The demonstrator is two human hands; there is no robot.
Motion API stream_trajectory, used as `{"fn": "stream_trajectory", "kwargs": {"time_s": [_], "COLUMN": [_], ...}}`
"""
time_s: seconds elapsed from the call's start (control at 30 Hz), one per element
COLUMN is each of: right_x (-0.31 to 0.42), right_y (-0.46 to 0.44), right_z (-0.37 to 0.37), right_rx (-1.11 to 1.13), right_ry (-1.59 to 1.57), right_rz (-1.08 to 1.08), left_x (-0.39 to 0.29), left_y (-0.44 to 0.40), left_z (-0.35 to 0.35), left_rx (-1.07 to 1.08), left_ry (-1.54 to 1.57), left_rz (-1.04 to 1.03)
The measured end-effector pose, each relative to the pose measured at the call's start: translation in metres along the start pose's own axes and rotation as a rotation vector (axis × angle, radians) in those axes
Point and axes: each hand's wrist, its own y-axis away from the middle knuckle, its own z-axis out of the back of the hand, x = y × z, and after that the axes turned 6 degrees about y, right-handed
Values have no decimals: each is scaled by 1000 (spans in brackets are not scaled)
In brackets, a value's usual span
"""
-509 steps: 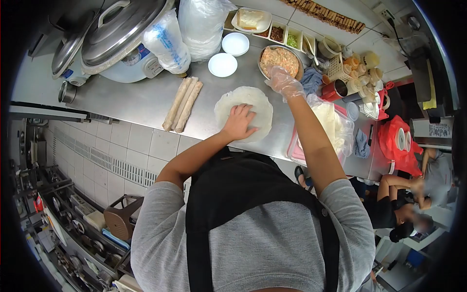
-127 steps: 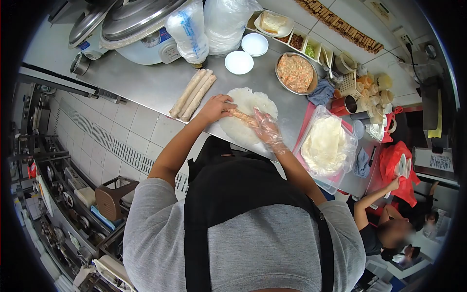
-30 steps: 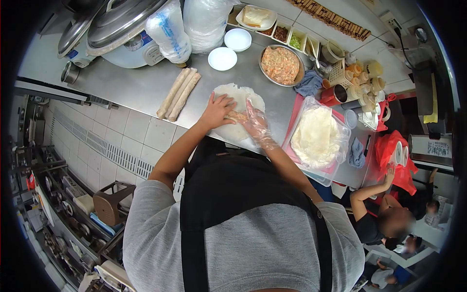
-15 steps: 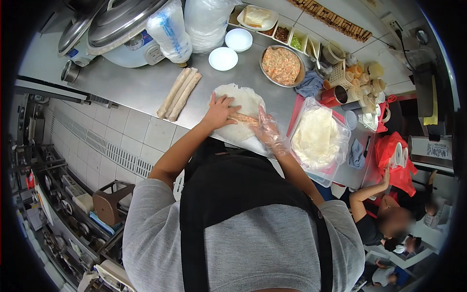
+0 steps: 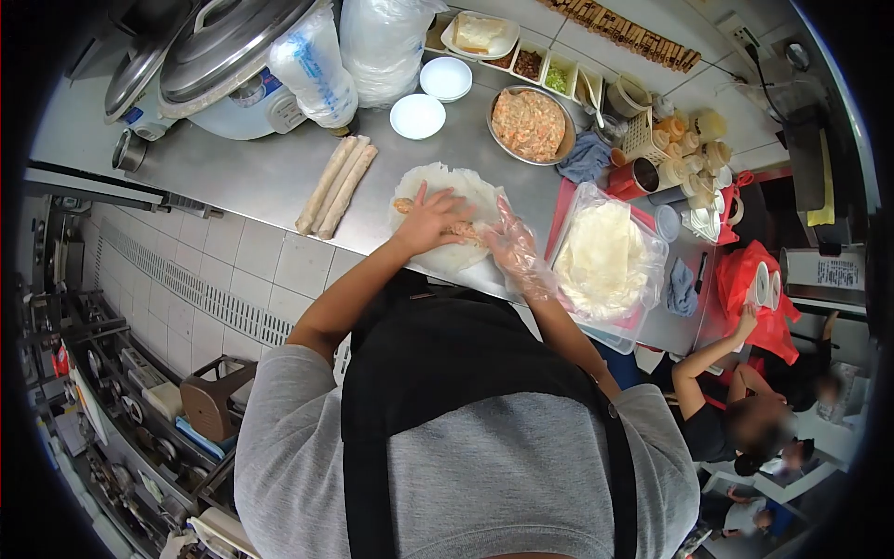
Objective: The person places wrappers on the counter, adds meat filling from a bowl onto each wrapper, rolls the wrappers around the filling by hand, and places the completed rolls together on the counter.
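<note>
A thin round white wrapper (image 5: 453,182) lies on the steel counter near its front edge, with a strip of orange-pink filling (image 5: 468,233) across it. Over the wrapper, my bare left hand (image 5: 433,222) rests with its fingers spread, covering part of the filling. My right hand (image 5: 514,250), in a clear plastic glove, is at the right end of the filling with fingers apart. Several finished rolls (image 5: 337,188) lie side by side to the left. Beyond my hands sits a metal bowl of filling (image 5: 529,126). A stack of wrappers (image 5: 603,261) fills a plastic-lined tray at the right.
Two white bowls (image 5: 418,116) stand behind the wrapper, beside plastic-bagged stacks (image 5: 382,51) and large cookers (image 5: 233,102). Condiment containers (image 5: 557,78), a blue cloth (image 5: 586,156) and bottles (image 5: 675,172) line the back right. Other people (image 5: 722,415) are at the lower right, by a red bag (image 5: 745,279).
The right hand has left the bowl for the wrapper, and filling now lies there. Most recently, my left hand has shifted along the strip, uncovering its left end. The view has shifted slightly.
</note>
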Motion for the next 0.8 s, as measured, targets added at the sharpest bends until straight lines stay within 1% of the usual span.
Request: {"fn": "stream_trajectory", "kwargs": {"time_s": [0.03,0.07,0.13,0.17,0.23,0.27,0.3,0.33,0.37,0.4,0.43,0.47,0.5,0.53,0.57,0.6,0.67,0.73,0.77,0.8], "right_x": [3,5,3,2,-1,-2,8,16,14,14,15,16,31,44,53,60,61,50,47,43], "right_y": [-3,-6,-13,-16,-20,-24,-28,-30,-33,-39,-43,-45,-50,-55,-57,-60,-62,-59,-58,-58], "right_z": [-4,-5,-11,-14,-19,-23,-22,-23,-30,-37,-43,-50,-51,-55,-61,-68,-80,-97,-97,-93], "right_rx": [-45,-46,145,146,305,310,305,297,302,292,281,284,310,336,340,378,417,336,337,362], "right_ry": [-41,-41,106,102,99,97,169,241,240,277,313,310,236,163,160,161,161,284,282,290], "right_rz": [31,28,84,89,-28,-18,21,60,63,164,266,271,210,150,153,139,130,257,259,213], "left_x": [1,9,25,27,31,33,33,34,34,31,29,28,32,40,47,56,72,70,67,67], "left_y": [2,4,7,9,13,16,17,17,17,16,16,18,21,25,29,34,42,40,39,38], "left_z": [3,6,16,16,17,18,21,24,27,33,42,49,52,55,57,54,47,52,55,57], "left_rx": [-94,-92,-10,-92,-57,-24,-28,-35,-41,-43,-63,-83,-85,-41,4,2,52,64,80,76], "left_ry": [20,22,144,140,104,70,67,97,130,129,166,201,197,290,386,384,594,577,563,561], "left_rz": [22,21,65,50,27,3,13,-4,-25,-21,81,185,192,241,289,293,340,376,409,410]}}
